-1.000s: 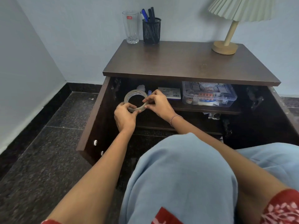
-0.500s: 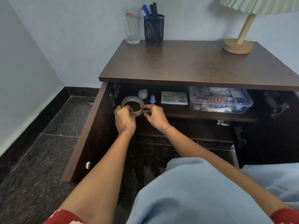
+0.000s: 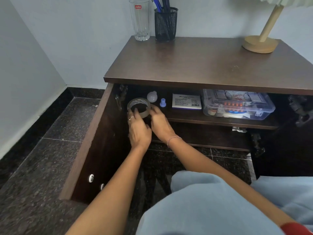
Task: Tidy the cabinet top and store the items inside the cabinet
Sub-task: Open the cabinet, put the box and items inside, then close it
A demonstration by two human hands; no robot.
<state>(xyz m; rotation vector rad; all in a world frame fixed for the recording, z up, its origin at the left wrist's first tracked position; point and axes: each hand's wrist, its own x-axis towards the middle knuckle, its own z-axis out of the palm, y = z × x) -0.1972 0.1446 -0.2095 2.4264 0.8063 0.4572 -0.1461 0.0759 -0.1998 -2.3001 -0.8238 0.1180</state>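
Observation:
A roll of clear tape lies flat at the left end of the shelf inside the open dark wooden cabinet. My left hand touches its near left side, and my right hand holds its right side, fingers curled round the rim. Behind the roll stand a white bulb and a small blue cap. On the cabinet top stand a drinking glass, a black mesh pen holder and a lamp base.
Further right on the shelf sit a flat white box and a clear plastic first-aid case. The left cabinet door hangs open towards me. My knees in light blue cloth fill the lower right. The floor is dark stone.
The tape roll went from upright in both hands in front of the cabinet to lying flat on the shelf's left end. My view shifted left and closer.

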